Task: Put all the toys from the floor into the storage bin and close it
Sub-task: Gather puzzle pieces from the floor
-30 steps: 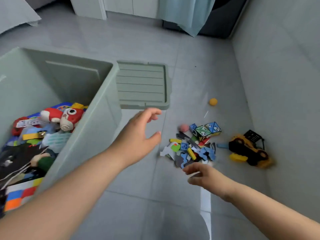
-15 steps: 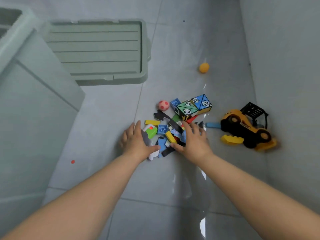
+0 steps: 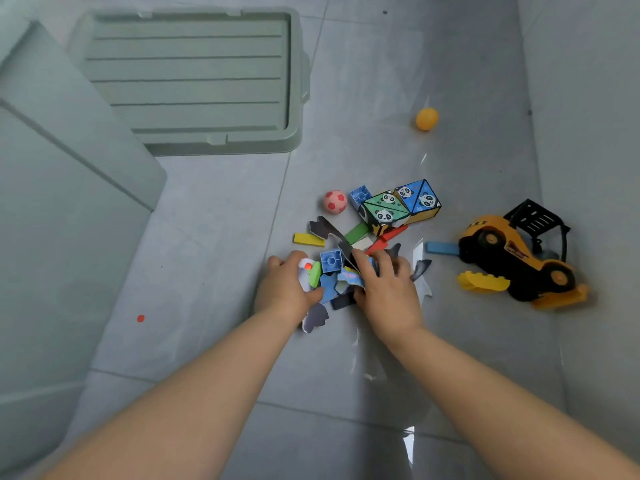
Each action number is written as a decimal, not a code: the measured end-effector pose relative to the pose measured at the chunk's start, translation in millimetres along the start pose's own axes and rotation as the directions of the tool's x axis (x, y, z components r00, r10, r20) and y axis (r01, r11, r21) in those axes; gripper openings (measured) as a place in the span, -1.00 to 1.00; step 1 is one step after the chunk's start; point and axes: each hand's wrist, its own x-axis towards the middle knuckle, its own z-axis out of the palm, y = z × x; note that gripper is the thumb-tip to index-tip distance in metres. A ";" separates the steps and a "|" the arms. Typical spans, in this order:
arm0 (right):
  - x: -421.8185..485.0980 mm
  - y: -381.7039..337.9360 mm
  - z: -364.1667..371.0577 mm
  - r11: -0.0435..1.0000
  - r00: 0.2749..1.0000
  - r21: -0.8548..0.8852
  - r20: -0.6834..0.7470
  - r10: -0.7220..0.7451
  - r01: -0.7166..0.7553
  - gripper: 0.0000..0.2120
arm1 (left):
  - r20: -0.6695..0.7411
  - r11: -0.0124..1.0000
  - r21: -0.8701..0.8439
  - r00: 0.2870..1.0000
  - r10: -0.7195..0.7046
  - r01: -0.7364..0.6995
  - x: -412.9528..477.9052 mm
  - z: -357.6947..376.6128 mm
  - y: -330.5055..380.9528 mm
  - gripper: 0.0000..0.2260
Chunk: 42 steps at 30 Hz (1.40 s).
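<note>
A heap of small toy pieces [image 3: 334, 271] lies on the grey floor: puzzle pieces, flat sticks, blue bricks. My left hand [image 3: 285, 289] and my right hand [image 3: 386, 289] curl round the heap from both sides and squeeze it together. Beyond the heap lie panda cubes [image 3: 401, 206], a pink ball [image 3: 335, 201] and an orange ball [image 3: 427, 118]. A yellow toy forklift [image 3: 519, 254] lies to the right. The green storage bin [image 3: 69, 220] fills the left edge, its inside out of view. Its lid [image 3: 194, 81] lies flat on the floor behind.
A grey wall [image 3: 595, 133] runs along the right, close to the forklift. A small red dot [image 3: 140, 318] sits on the floor beside the bin. A yellow brick [image 3: 481, 281] and a blue stick [image 3: 441, 247] lie by the forklift.
Both hands came down from beside the bin onto the heap, then closed in on it from either side. The view dropped from the bin's inside to the floor.
</note>
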 end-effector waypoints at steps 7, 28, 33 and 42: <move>0.3 10.4 -12.4 0.960 0.996 0.279 -0.068 0.060 -0.038 -0.50 | -0.063 0.992 -0.096 0.994 -0.085 0.079 -8.8 -15.7 -16.2 -0.58; -37.6 -338.2 -225.9 0.037 0.876 0.999 -0.005 -0.482 0.026 -0.73 | -0.626 0.989 -0.143 0.778 -0.057 -0.042 -159.9 -382.0 -152.2 -0.53; -29.5 -425.4 -179.5 0.242 0.856 0.964 0.216 -0.471 -0.110 -0.80 | -0.385 0.972 -0.209 0.904 -0.185 0.110 -154.2 -349.6 -197.8 -0.31; -33.5 -372.6 -192.1 0.111 0.825 0.990 0.134 -0.548 -0.087 -0.38 | -0.605 0.924 -0.306 0.796 -0.001 -0.232 -162.5 -360.7 -172.4 -0.46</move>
